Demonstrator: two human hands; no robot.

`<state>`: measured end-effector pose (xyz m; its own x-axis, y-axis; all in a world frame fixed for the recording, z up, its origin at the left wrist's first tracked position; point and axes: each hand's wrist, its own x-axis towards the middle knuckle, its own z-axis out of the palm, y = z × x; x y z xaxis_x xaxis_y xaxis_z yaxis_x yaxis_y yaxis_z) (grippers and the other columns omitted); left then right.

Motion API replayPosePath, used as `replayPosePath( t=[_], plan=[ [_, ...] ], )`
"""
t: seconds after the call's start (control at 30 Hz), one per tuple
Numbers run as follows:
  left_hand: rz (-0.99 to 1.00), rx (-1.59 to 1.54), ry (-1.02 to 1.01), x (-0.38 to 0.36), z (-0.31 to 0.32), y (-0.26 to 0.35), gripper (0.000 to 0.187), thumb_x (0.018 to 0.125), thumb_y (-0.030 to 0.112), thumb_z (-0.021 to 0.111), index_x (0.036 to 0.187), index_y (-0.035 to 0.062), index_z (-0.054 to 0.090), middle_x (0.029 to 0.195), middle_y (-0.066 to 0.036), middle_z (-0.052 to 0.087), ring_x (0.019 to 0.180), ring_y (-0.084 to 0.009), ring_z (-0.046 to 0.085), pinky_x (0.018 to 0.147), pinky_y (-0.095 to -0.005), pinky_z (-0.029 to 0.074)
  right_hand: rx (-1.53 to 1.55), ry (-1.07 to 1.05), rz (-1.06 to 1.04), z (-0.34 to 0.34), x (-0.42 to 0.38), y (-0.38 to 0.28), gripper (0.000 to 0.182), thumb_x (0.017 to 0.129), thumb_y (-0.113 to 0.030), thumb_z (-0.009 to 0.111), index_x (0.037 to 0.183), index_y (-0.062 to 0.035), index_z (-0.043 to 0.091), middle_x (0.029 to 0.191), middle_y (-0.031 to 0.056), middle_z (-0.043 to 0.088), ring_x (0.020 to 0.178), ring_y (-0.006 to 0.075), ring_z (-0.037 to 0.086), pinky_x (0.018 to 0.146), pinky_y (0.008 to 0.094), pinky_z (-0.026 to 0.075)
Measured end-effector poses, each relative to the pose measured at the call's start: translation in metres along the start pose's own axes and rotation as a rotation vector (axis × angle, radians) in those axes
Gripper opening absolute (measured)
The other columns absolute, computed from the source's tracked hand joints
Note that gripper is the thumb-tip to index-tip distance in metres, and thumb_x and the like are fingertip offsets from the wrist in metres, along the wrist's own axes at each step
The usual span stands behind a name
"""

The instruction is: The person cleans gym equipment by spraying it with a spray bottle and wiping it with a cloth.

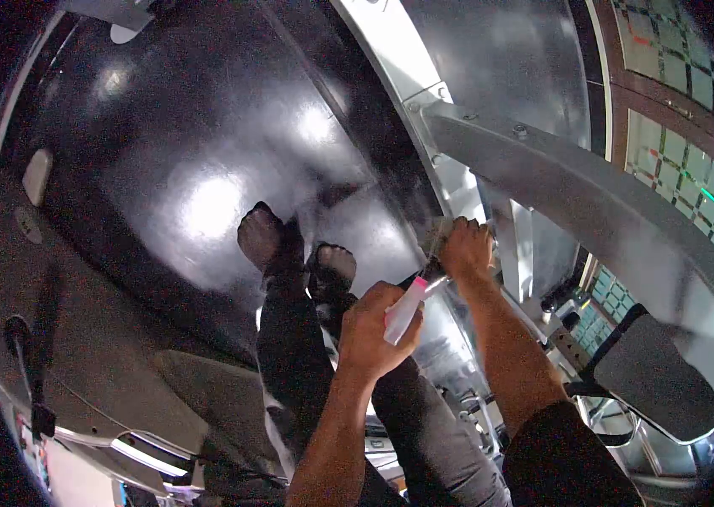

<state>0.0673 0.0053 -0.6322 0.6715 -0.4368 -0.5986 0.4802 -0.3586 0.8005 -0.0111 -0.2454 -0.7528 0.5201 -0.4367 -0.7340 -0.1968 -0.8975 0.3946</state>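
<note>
My left hand is closed around a small whitish, translucent bottle with a pink collar at its upper end. A dark, shiny part extends from that collar toward my other hand. Just up and to the right, my right hand has its fingers curled beside the metal frame. A greyish-beige piece shows at those fingers, and I cannot tell exactly what it is. Both hands are close together over the dark, glossy surface.
A curved grey metal beam with bolts arches on the right. A dark padded seat is at the lower right. Two feet in dark footwear stand on the shiny dark surface. A grey molded panel runs along the left.
</note>
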Motion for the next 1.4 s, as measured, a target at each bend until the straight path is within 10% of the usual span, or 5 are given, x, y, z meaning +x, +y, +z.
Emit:
replayPosePath(
  t=[0.3,0.63,0.93,1.23,1.4],
  plan=[
    [-0.101,0.028,-0.027,-0.001,0.009,0.006,0.025,0.082,0.024,0.078,0.094,0.0065,0.065,0.091,-0.014,0.066,0.079,-0.0342,0.069,0.07,-0.0412,0.056,2.211,0.477,0.512,-0.011,0.045,-0.015,0.03,0.093,-0.02,0.059,0.119,-0.0057,0.061,0.114,0.0119,0.062,0.097,0.0291,0.064,0.084,0.0447,0.054],
    [-0.105,0.177,-0.139,-0.001,0.0,0.015,0.04,0.074,0.023,0.079,0.109,0.0118,0.062,0.105,-0.01,0.066,0.094,-0.0319,0.07,0.08,-0.0411,0.057,0.533,0.036,0.231,-0.016,0.114,-0.034,0.071,0.099,-0.041,0.05,0.153,0.0001,0.028,0.153,0.0239,0.035,0.144,0.0388,0.031,0.121,0.0474,0.02],
    [-0.056,0.079,-0.083,0.0,0.004,0.024,0.031,0.08,0.024,0.081,0.099,0.0052,0.064,0.089,-0.014,0.067,0.078,-0.033,0.07,0.071,-0.0396,0.056,-0.079,-0.225,0.093,0.177,0.178,0.011,0.051,0.097,-0.035,0.05,0.139,-0.0072,0.054,0.137,0.0222,0.058,0.126,0.0448,0.054,0.111,0.0598,0.035],
    [-0.023,0.011,0.039,0.008,0.004,0.018,0.026,0.081,0.02,0.081,0.095,0.0052,0.065,0.086,-0.013,0.066,0.076,-0.0272,0.068,0.068,-0.0373,0.054,0.541,0.339,-0.001,0.04,0.105,-0.042,0.071,0.098,-0.031,0.05,0.152,0.0094,0.026,0.161,0.0329,0.014,0.153,0.042,0.007,0.125,0.049,0.008],
    [-0.077,0.013,0.018,0.011,0.002,0.027,0.026,0.081,0.019,0.082,0.095,0.0056,0.065,0.088,-0.012,0.066,0.078,-0.026,0.068,0.068,-0.0364,0.054,1.152,0.172,0.295,0.176,0.164,-0.014,0.058,0.095,-0.035,0.056,0.141,0.0007,0.051,0.149,0.024,0.045,0.137,0.0374,0.046,0.108,0.0508,0.044]
  ],
)
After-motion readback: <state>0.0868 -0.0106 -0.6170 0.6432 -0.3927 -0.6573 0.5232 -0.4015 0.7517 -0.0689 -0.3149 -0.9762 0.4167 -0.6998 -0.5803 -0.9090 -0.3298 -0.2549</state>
